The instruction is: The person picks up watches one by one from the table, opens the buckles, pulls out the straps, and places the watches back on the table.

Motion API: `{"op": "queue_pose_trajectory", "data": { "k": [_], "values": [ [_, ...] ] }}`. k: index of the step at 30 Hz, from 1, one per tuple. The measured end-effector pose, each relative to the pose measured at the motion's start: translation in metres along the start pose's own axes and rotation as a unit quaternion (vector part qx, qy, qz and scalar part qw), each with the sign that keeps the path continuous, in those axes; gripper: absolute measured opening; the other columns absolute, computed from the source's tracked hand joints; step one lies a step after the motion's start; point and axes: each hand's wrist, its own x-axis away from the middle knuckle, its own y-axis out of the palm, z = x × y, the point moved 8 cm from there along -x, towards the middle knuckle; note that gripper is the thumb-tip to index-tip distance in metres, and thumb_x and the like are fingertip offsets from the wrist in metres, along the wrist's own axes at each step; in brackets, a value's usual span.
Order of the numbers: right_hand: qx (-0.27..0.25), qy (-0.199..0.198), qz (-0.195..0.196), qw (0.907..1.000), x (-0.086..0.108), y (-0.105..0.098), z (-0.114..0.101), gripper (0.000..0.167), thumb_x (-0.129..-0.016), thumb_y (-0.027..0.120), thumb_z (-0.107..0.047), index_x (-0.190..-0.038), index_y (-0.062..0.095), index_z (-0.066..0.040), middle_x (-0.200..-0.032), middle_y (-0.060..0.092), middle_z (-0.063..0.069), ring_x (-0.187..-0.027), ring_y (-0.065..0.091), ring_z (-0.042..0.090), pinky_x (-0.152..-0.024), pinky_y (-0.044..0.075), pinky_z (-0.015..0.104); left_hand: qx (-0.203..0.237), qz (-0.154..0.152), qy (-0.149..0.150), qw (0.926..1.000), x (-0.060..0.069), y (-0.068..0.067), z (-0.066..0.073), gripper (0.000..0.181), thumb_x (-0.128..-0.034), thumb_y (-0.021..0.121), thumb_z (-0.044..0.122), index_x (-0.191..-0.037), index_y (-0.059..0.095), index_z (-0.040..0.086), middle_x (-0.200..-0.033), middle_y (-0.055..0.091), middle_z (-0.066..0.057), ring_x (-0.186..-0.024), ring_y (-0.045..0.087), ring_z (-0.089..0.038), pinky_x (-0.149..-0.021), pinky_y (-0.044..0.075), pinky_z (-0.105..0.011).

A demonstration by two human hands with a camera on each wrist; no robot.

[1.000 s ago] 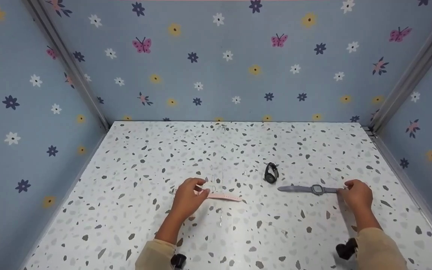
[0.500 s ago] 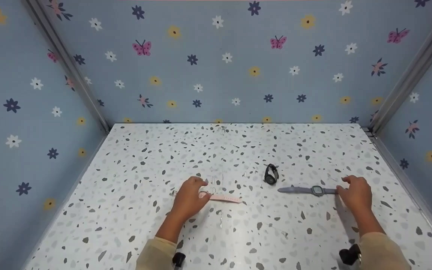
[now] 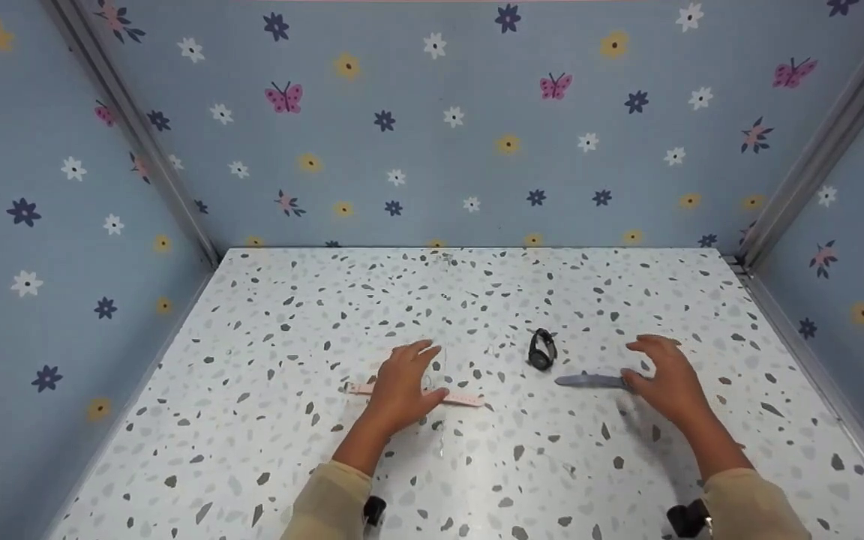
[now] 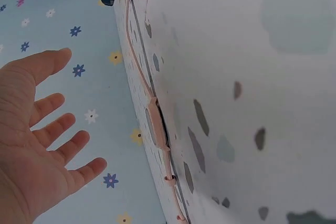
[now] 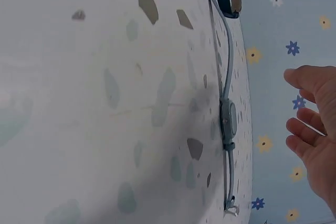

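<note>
A pink watch [image 3: 464, 400] lies flat with its strap stretched out; my left hand [image 3: 400, 386] hovers over its middle, hiding the case in the head view. In the left wrist view the hand [image 4: 50, 129] has its fingers spread, apart from the pink watch [image 4: 158, 121]. The grey-blue watch [image 3: 589, 381] lies stretched out on the right, partly covered by my right hand [image 3: 670, 386]. The right wrist view has that hand [image 5: 317, 129] holding nothing, clear of the grey-blue watch [image 5: 228, 121]. Between them, farther back, stands a black watch [image 3: 542, 350] with its strap looped.
The speckled white table [image 3: 372, 300] meets a flowered blue wall [image 3: 439, 90] at the back, with further panels and metal posts at both sides. Thin clear marks or threads show near the table's middle.
My left hand has moved right and slightly back, uncovering the pink watch's buckle end. My right hand has left the strap end and shifted left over the grey-blue watch. The watches have not moved.
</note>
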Motion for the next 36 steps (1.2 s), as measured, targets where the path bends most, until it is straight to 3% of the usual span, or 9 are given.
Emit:
{"op": "queue_pose_trajectory", "data": {
  "k": [8, 13, 19, 25, 31, 36],
  "values": [
    [-0.016, -0.042, 0.001, 0.999, -0.003, 0.015, -0.027, 0.038, -0.082, 0.077, -0.005, -0.117, 0.065, 0.005, -0.127, 0.055, 0.024, -0.119, 0.051, 0.043, -0.096, 0.043, 0.058, 0.014, -0.027, 0.007, 0.9995, -0.012, 0.022, 0.015, 0.052, -0.0855, 0.076, 0.024, -0.131, 0.059, 0.007, -0.136, 0.053, -0.011, -0.128, 0.048, -0.03, -0.105, 0.04, -0.047],
    [-0.031, -0.064, 0.024, 0.9972, -0.001, 0.021, -0.035, 0.036, -0.079, 0.079, -0.002, -0.113, 0.066, 0.004, -0.12, 0.059, 0.02, -0.109, 0.058, 0.037, -0.09, 0.049, 0.052, 0.016, -0.029, 0.04, 0.9987, -0.021, 0.034, 0.033, 0.041, -0.0865, 0.075, 0.021, -0.124, 0.063, 0.008, -0.127, 0.057, -0.009, -0.12, 0.053, -0.027, -0.101, 0.045, -0.041],
    [-0.046, -0.047, 0.04, 0.997, 0.005, 0.027, -0.04, 0.036, -0.08, 0.079, -0.001, -0.114, 0.066, 0.0, -0.113, 0.061, 0.015, -0.099, 0.061, 0.031, -0.082, 0.052, 0.05, 0.029, -0.005, 0.092, 0.9953, -0.03, 0.046, 0.057, 0.029, -0.0851, 0.075, 0.015, -0.112, 0.067, 0.008, -0.113, 0.06, -0.005, -0.106, 0.058, -0.023, -0.089, 0.051, -0.035],
    [-0.055, -0.063, 0.074, 0.9938, 0.009, 0.026, -0.045, 0.038, -0.075, 0.081, 0.003, -0.109, 0.067, -0.001, -0.108, 0.062, 0.013, -0.093, 0.062, 0.027, -0.078, 0.054, 0.049, 0.026, 0.025, 0.132, 0.9906, -0.041, 0.058, 0.076, 0.018, -0.0826, 0.077, 0.012, -0.1, 0.073, 0.01, -0.103, 0.063, -0.003, -0.097, 0.06, -0.02, -0.084, 0.051, -0.029],
    [-0.036, -0.052, 0.094, 0.9935, 0.011, 0.022, -0.041, 0.039, -0.074, 0.084, -0.003, -0.109, 0.067, -0.001, -0.11, 0.063, 0.014, -0.094, 0.062, 0.029, -0.076, 0.054, 0.048, 0.019, 0.002, 0.109, 0.9939, -0.057, 0.076, 0.085, 0.017, -0.0837, 0.075, 0.014, -0.1, 0.074, 0.011, -0.1, 0.063, -0.002, -0.094, 0.061, -0.018, -0.081, 0.051, -0.027],
    [-0.028, -0.044, 0.106, 0.993, 0.01, 0.022, -0.037, 0.045, -0.072, 0.086, -0.006, -0.113, 0.067, 0.002, -0.117, 0.062, 0.02, -0.109, 0.058, 0.036, -0.088, 0.05, 0.05, 0.013, -0.043, 0.073, 0.9963, -0.073, 0.093, 0.089, 0.023, -0.0844, 0.073, 0.014, -0.107, 0.073, 0.011, -0.102, 0.062, -0.002, -0.094, 0.06, -0.017, -0.082, 0.051, -0.028]
  ]
}}
